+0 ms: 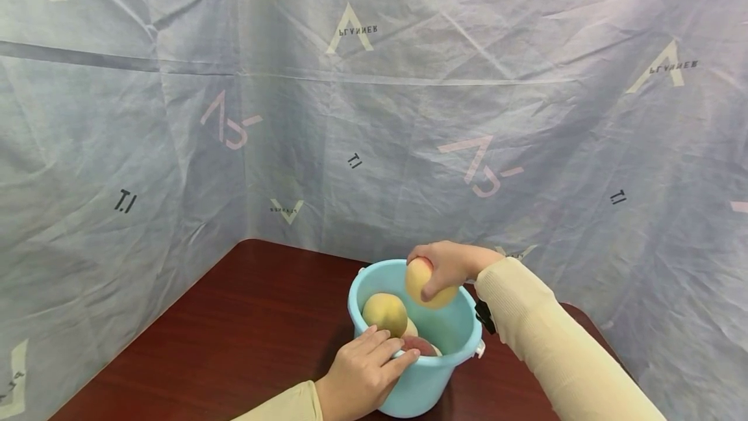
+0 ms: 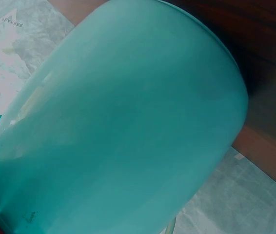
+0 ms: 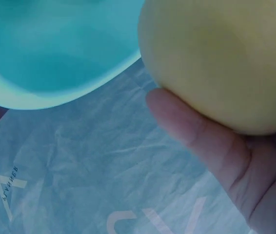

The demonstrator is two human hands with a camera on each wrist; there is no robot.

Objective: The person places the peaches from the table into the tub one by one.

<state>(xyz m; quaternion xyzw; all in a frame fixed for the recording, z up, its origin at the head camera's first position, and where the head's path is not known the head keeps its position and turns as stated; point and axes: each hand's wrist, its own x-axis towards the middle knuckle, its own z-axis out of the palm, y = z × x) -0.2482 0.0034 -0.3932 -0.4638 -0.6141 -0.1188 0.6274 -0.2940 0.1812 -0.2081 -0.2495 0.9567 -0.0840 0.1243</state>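
A light blue bucket stands upright on the table, with several peaches inside. One yellow peach lies uppermost at the bucket's left side, and a reddish peach shows beside the near rim. My left hand grips that near rim, its fingertips over the edge by the fruit. Above the bucket's right part, my right hand holds a yellow peach with a red patch. In the right wrist view the thumb presses along the side of this peach, close to the bucket's rim.
The dark red-brown table stretches to the left of the bucket. A grey printed cloth hangs behind and at both sides. White handle mounts stick out from the bucket's rim.
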